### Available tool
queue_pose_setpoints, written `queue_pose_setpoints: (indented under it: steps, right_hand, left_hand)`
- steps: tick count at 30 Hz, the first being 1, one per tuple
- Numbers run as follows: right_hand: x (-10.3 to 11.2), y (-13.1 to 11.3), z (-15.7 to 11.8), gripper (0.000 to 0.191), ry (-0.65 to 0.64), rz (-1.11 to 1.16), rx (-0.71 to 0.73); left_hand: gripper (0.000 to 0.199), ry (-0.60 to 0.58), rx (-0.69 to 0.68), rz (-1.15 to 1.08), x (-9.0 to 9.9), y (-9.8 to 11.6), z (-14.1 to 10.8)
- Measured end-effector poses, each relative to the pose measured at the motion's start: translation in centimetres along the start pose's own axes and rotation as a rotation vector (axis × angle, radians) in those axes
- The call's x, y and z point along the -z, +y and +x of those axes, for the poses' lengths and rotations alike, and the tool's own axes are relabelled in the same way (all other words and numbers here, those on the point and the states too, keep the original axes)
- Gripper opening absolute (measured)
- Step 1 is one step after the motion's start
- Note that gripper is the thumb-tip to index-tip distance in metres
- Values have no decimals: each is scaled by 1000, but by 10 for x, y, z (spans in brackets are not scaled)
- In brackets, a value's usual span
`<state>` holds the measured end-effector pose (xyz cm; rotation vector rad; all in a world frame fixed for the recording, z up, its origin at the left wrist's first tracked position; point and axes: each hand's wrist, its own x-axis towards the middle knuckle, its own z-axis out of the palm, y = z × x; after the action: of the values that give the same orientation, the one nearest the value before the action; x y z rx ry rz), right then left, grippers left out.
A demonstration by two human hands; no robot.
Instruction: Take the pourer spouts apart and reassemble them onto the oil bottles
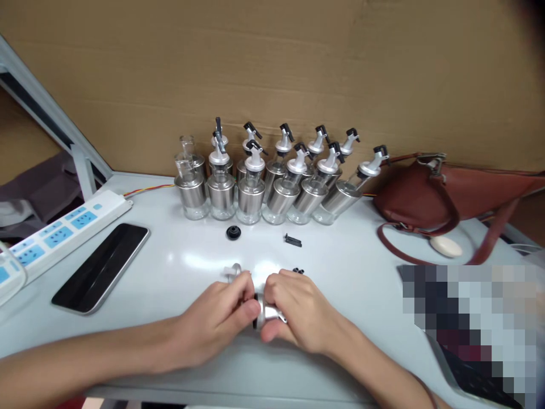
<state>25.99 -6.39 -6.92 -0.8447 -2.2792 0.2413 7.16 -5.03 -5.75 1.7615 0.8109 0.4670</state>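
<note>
Above the table [183, 318], left hand [217, 318] and right hand [302, 312] grip the spout [272, 312] between them; uneven finger pressure could pop its black ring [255, 324] loose.

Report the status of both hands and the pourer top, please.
Left hand and right hand both gripping silver pourer top. Black round piece lying loose beyond. Phone off to the left, bottles standing at the back.
</note>
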Motion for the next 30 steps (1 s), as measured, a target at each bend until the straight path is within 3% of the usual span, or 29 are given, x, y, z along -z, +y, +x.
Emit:
queue_pose_setpoints:
  steps: [4,7,13,18,23,30]
  right_hand:
    - [3,0,1,55,-5,-118,78]
    - [7,-1,3,49,-10,-187,105]
    - [12,-1,4,39,16,-261,108]
    - [9,-2,3,46,58,-339,122]
    - [4,-6,5,55,132,-382,144]
    - [-3,-12,5,55,144,-195,69]
  left_hand:
    - [48,-40,-8,109,7,3,5]
    - [44,17,-57,131,11,7,4]
    - [30,79,-242,402,18,7,2]
    - [25,122,-409,673,18,2,5]
    - [29,161,-497,743,17,7,6]
    - [23,180,-568,667,11,1,8]
